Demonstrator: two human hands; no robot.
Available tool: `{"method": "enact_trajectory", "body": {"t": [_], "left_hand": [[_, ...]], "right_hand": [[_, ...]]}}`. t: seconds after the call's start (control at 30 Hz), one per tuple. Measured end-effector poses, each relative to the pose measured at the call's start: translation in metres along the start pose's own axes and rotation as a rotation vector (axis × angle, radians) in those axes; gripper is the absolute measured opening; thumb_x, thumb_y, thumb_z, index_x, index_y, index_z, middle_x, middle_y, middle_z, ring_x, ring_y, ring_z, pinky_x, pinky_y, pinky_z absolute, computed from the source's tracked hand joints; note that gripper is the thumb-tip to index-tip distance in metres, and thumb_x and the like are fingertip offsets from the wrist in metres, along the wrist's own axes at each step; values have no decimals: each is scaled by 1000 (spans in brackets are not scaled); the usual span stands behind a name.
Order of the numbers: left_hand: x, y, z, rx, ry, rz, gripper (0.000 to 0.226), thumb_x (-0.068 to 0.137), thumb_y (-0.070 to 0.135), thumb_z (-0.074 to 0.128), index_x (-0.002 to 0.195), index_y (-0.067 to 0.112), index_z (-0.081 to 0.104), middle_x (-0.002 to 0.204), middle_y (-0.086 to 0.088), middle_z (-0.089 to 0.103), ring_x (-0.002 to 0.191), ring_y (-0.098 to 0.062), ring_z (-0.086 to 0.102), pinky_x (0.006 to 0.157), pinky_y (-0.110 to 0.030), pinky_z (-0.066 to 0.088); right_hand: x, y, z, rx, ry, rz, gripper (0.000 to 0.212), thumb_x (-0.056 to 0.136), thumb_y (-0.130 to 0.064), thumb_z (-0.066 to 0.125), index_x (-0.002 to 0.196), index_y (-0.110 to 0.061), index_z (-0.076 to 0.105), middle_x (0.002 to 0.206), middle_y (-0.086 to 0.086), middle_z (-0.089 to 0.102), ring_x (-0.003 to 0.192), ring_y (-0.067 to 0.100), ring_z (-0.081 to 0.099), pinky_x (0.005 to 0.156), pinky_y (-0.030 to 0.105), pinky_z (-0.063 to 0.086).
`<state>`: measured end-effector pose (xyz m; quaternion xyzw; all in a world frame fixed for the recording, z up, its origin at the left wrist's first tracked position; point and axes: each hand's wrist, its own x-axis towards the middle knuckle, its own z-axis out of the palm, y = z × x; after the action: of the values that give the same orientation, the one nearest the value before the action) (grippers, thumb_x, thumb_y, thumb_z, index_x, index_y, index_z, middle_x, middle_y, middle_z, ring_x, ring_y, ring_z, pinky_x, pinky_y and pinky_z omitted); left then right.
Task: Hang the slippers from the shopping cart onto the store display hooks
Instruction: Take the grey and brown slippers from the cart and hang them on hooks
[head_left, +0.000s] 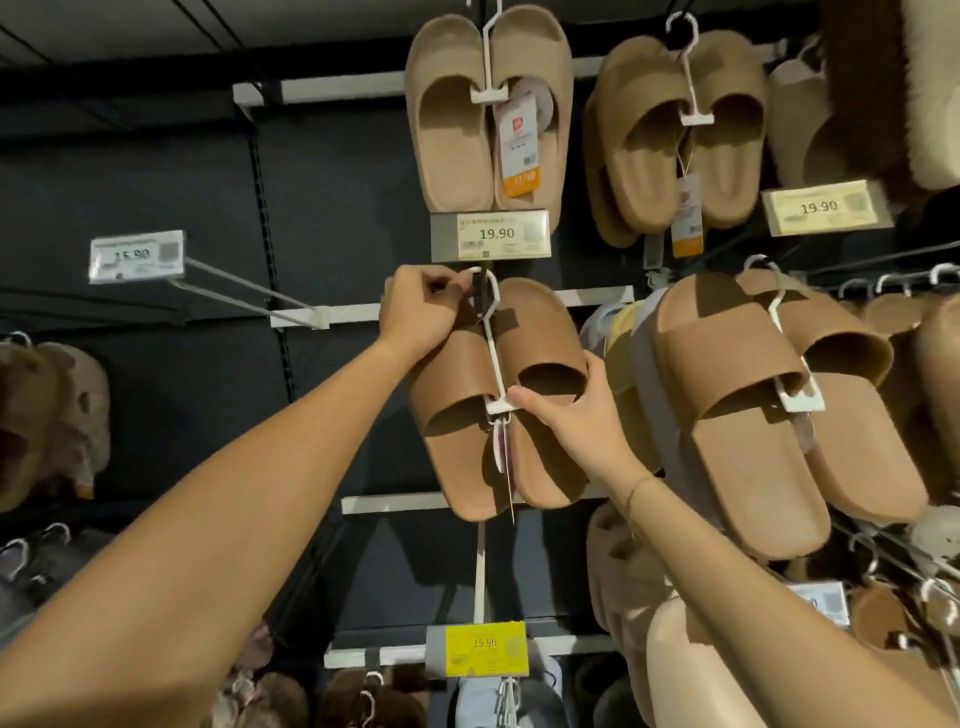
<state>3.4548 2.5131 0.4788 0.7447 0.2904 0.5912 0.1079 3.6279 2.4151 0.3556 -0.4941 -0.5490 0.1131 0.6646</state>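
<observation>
Both hands hold the brown slippers (498, 395): left (421, 312) above, right (561, 410) below.

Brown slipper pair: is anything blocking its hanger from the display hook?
Nothing visible does. The left hand pinches the white hanger's hook right at the dark display hook, under the 19.90 price tag. The right hand steadies the brown slipper pair.

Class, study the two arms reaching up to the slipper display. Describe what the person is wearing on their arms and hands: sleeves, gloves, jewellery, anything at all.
Both forearms are bare as far as the picture shows: no sleeves and no gloves. The left hand carries no ring or watch that can be seen. Just below the right hand, a thin bracelet or string circles the wrist; its colour and material are too fine to tell.
</observation>
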Motion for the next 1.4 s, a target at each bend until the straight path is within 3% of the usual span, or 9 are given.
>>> {"method": "enact_trajectory", "body": {"t": [0.13,0.27,0.57,0.73,0.9,1.0,1.1,1.2,1.4], "left_hand": [[-1,-31,42,133,62,-60,22,99,40,55,92,35,76,91,16,73,93,-7,65,93,-34,45],[-4,-59,79,349,108,-10,34,104,29,44,131,29,64,135,6,61,129,-18,50,106,-33,28],[-82,-135,112,763,-362,112,70,101,33,33,161,11,3,169,-9,2,155,-33,0,123,-56,13],[-115,-103,92,707,-467,192,44,95,28,46,137,14,51,139,-7,51,131,-29,45,100,-48,44],[-162,-45,76,741,-970,21,31,97,31,48,110,10,67,111,-13,67,101,-34,64,82,-40,52],[-193,-10,79,737,-1296,-13,34,98,34,51,117,10,67,118,-10,67,105,-31,63,86,-37,51],[-228,28,94,680,-1414,33,30,97,31,51,111,10,68,106,-8,67,91,-28,62,72,-35,45],[-276,71,116,604,-1478,126,30,97,30,52,118,10,62,96,-7,63,79,-25,55,63,-32,40],[-385,146,190,448,-1672,366,26,95,29,52,107,15,68,112,-6,68,102,-29,63,89,-39,52]], "right_hand": [[22,36,11,21,-3,80,80,84,-43,76,146,-30,27,130,-8,52,118,14,55,99,35,47],[47,65,21,-35,43,104,69,92,-33,68,148,-29,28,127,-5,55,113,13,56,98,36,46],[51,118,47,-473,-255,360,114,77,-48,64,153,-41,-20,150,15,32,131,40,42,111,50,38],[19,115,39,-683,-513,478,78,78,-43,63,147,-22,34,133,8,57,115,28,58,99,37,49],[-33,72,11,-1039,-741,462,51,89,-44,61,130,-13,58,129,7,61,108,25,58,91,35,49],[-71,43,-14,-1101,-854,552,39,84,-47,65,107,-16,61,99,6,65,79,21,61,78,35,52],[-109,27,-49,-1121,-887,657,53,77,-48,70,114,-11,63,106,11,67,87,26,71,73,37,60],[-165,8,-99,-1072,-798,795,23,92,-32,66,87,-11,58,94,9,61,83,27,69,63,33,52],[-288,-15,-225,-1056,-695,964,30,98,-35,58,83,-9,60,76,3,58,59,14,54,34,12,35]]}}
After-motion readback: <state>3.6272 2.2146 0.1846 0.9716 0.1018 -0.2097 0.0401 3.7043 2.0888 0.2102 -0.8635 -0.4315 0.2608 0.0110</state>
